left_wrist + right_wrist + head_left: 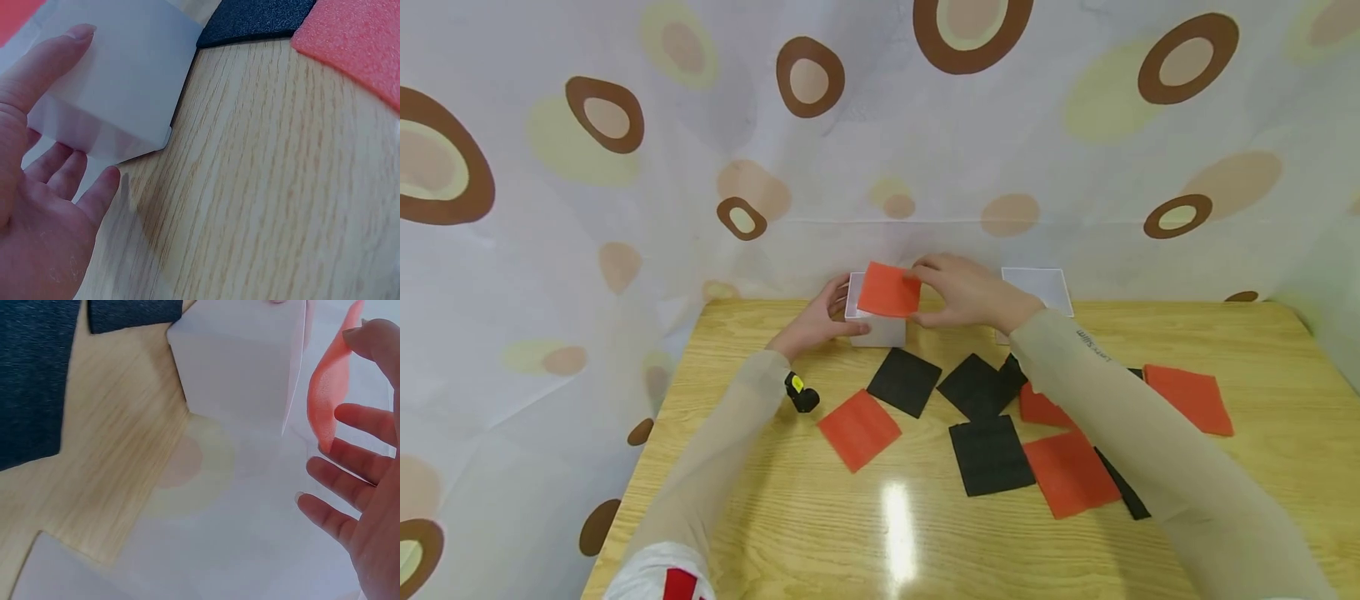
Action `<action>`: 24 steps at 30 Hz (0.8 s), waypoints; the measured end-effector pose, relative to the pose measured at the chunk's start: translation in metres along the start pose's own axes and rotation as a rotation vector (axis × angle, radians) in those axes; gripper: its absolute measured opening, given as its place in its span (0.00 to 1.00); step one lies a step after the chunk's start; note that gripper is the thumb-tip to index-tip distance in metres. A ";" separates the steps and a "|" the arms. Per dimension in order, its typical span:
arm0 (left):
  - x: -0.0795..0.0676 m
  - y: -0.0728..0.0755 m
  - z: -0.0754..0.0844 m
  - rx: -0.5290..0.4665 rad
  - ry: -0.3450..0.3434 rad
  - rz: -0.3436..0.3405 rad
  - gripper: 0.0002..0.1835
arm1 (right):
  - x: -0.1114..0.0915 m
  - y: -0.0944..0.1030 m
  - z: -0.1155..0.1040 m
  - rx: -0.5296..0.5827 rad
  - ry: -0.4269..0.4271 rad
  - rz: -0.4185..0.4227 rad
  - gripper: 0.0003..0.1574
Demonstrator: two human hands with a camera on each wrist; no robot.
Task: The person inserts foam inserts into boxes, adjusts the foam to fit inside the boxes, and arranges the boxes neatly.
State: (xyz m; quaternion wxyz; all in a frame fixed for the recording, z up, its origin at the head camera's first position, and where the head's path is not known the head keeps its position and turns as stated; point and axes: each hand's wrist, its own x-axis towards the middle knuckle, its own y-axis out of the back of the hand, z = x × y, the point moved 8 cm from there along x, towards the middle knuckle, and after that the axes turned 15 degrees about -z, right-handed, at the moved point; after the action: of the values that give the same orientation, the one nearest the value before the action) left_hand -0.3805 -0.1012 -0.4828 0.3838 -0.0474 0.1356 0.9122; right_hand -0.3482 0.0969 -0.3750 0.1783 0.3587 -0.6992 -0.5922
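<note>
A white open-topped box (880, 333) stands at the back of the table. My left hand (820, 321) holds its left side, the thumb lying along the front face and the fingertips against the side wall in the left wrist view. My right hand (966, 292) pinches a red foam square (887, 290) between thumb and fingers, over the box's opening. The right wrist view shows this foam square (328, 394) bent into a curve. A black foam square (905, 382) lies just before the box, with a red foam square (859, 430) nearer the front.
A second white box (1037, 287) stands at the back right, partly behind my right forearm. More black squares (992, 456) and red squares (1070, 473) lie scattered and overlapping toward the right. A patterned curtain (880, 150) hangs behind the table (790, 517).
</note>
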 end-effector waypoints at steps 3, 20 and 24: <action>0.001 -0.001 -0.001 -0.009 -0.001 0.001 0.56 | 0.008 0.000 -0.001 -0.015 0.003 -0.013 0.41; 0.001 -0.004 -0.001 0.004 0.000 0.005 0.55 | 0.032 -0.009 0.001 0.030 0.014 -0.062 0.39; -0.001 -0.002 0.001 0.009 0.006 0.009 0.56 | 0.038 -0.010 0.002 0.024 0.019 -0.076 0.39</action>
State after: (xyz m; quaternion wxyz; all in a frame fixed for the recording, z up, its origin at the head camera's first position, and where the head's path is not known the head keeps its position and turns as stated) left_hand -0.3780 -0.1002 -0.4816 0.3793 -0.0477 0.1409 0.9132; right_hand -0.3723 0.0710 -0.3915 0.1580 0.3929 -0.6903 -0.5867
